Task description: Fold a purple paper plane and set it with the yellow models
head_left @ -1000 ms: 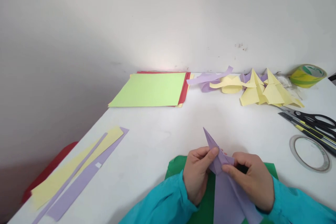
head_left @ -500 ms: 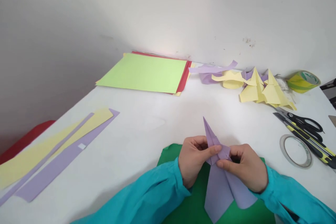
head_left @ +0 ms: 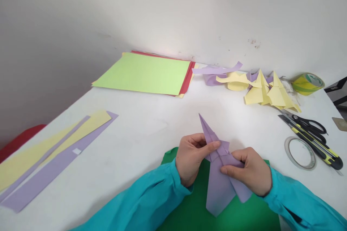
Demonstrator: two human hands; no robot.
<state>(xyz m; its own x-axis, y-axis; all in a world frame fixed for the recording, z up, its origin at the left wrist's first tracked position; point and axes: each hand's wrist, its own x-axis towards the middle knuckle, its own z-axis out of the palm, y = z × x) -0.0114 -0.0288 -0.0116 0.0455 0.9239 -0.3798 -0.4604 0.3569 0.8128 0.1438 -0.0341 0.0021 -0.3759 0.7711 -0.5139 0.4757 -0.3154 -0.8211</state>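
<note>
A folded purple paper plane [head_left: 220,184] is held above a green sheet [head_left: 187,211], its narrow pointed nose aimed away and slightly left. My left hand [head_left: 191,157] pinches it near the nose, thumb on top of the folds. Lower down, my right hand [head_left: 251,169] grips the right side, with the thumb lying on the upper face and the fingers partly hidden behind the paper. Both hands are closed on the plane. Its tail spreads into two broad flaps toward me.
Purple strips [head_left: 48,184] and a yellow strip [head_left: 89,126] lie at left. Behind is a stack of coloured sheets [head_left: 143,74]. Yellow folded papers [head_left: 279,92] and a yellow-green tape roll [head_left: 308,83] stand at back right, with scissors [head_left: 311,125], a utility knife [head_left: 314,144] and clear tape [head_left: 287,151] nearer.
The plane and both hands have shifted slightly left. My right hand has slid from the small flap near the folds onto the right wing, and the nose tilts further left.
</note>
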